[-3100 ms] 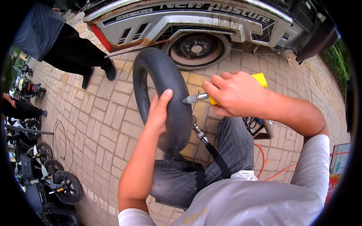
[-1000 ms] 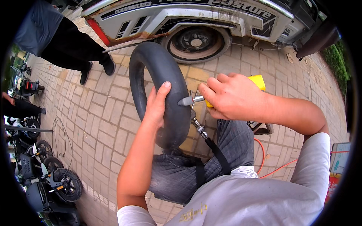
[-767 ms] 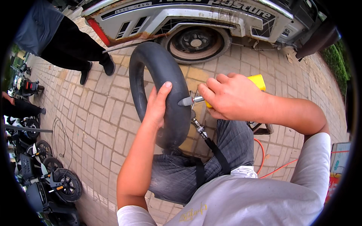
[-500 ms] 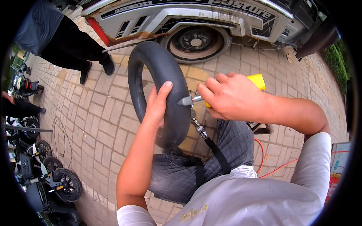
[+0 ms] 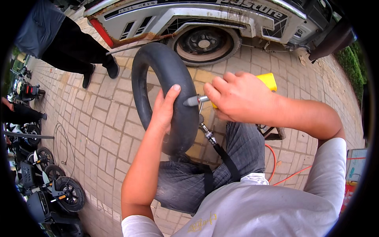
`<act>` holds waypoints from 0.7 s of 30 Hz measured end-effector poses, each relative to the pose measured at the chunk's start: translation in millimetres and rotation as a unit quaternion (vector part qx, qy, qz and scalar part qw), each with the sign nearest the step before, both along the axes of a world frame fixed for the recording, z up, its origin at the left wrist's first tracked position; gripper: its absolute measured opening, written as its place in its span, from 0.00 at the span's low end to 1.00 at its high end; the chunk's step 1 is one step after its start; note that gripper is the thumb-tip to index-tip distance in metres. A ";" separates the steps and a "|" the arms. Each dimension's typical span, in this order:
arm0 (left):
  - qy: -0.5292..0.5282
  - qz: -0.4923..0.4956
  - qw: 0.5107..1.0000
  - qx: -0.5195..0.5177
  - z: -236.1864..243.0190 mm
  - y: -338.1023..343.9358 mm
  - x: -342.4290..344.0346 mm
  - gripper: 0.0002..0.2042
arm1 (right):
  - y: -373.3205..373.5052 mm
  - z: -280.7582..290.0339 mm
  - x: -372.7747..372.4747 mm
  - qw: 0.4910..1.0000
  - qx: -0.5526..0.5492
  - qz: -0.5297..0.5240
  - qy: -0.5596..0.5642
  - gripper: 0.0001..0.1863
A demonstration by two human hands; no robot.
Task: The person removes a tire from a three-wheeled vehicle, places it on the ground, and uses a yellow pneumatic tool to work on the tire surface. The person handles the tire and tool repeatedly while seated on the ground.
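Note:
A black inflated inner tube (image 5: 182,128) stands upright in front of my knees. My left hand (image 5: 164,108) grips it from the left, with the thumb on its outer face and the other fingers through the ring. In my right hand (image 5: 242,96) is a yellow handheld power tool (image 5: 267,81), its body mostly covered by my fingers. The tool's grey cone-shaped grinding bit (image 5: 191,101) rests against the right side of the tube. Just below the tool, a metal fitting (image 5: 208,133) with a black strap (image 5: 227,162) lies over my thigh.
Beyond the tube stands a rusty white vehicle with a wheel (image 5: 205,43). Another person in black trousers (image 5: 71,51) is at the upper left. Parked scooters (image 5: 69,193) line the left side. An orange hose (image 5: 273,158) runs over the brick paving at the right.
The bit has moved slightly left and up across the tube's surface, along with my right hand. The tube's top has tipped slightly left, while my left hand keeps its grip.

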State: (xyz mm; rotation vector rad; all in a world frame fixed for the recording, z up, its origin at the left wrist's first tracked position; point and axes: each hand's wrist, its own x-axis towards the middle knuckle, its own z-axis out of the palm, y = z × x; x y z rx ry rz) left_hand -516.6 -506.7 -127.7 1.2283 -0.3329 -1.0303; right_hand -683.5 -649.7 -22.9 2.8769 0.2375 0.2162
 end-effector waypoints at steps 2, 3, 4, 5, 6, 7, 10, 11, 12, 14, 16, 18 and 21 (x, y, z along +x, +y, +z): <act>0.000 -0.001 1.000 -0.003 1.5 -0.1 -0.5 0.30 | -2.4 0.5 2.8 1.000 -0.001 -0.001 -0.009 0.13; -0.002 0.001 1.000 -0.002 1.2 -0.4 -1.2 0.30 | -1.4 -0.7 1.7 1.000 -0.001 0.006 -0.006 0.12; -0.003 0.003 1.000 -0.001 1.0 -1.0 -1.9 0.30 | 0.3 -2.5 -0.6 1.000 0.000 0.013 -0.002 0.12; 0.000 -0.003 1.000 -0.003 1.4 -1.3 -2.2 0.30 | 1.2 -3.3 -2.2 1.000 0.000 0.019 0.002 0.11; 0.002 -0.009 1.000 -0.005 2.1 -1.4 -2.2 0.30 | 0.6 -1.4 -1.3 1.000 -0.005 0.009 -0.002 0.11; 0.003 -0.012 1.000 -0.005 2.6 -0.4 -1.6 0.30 | -0.3 1.1 2.6 1.000 -0.008 0.001 -0.007 0.11; 0.000 -0.006 1.000 -0.007 0.8 -0.8 -1.7 0.29 | 1.1 -0.9 2.1 1.000 -0.007 0.012 -0.008 0.11; -0.002 -0.006 1.000 -0.008 0.2 -1.6 -1.7 0.29 | 1.7 -1.6 0.4 1.000 -0.005 0.020 -0.006 0.11; -0.003 -0.005 1.000 -0.008 -0.5 -2.3 -1.7 0.29 | 1.6 -0.9 0.4 1.000 -0.004 0.014 -0.010 0.11; -0.001 -0.003 1.000 -0.007 -0.2 -1.7 -2.0 0.29 | 1.2 -0.8 3.1 1.000 0.000 0.006 -0.019 0.11; 0.005 -0.005 1.000 -0.006 3.8 -1.8 -2.6 0.28 | -0.1 0.0 5.8 0.999 -0.008 0.015 -0.027 0.10; -0.002 -0.003 1.000 -0.005 0.1 -2.9 -2.4 0.28 | 1.1 0.6 5.2 0.999 -0.014 0.022 -0.023 0.10; -0.007 -0.003 1.000 -0.009 2.1 -2.8 -3.6 0.27 | 4.3 0.8 4.2 0.999 -0.025 0.021 -0.010 0.10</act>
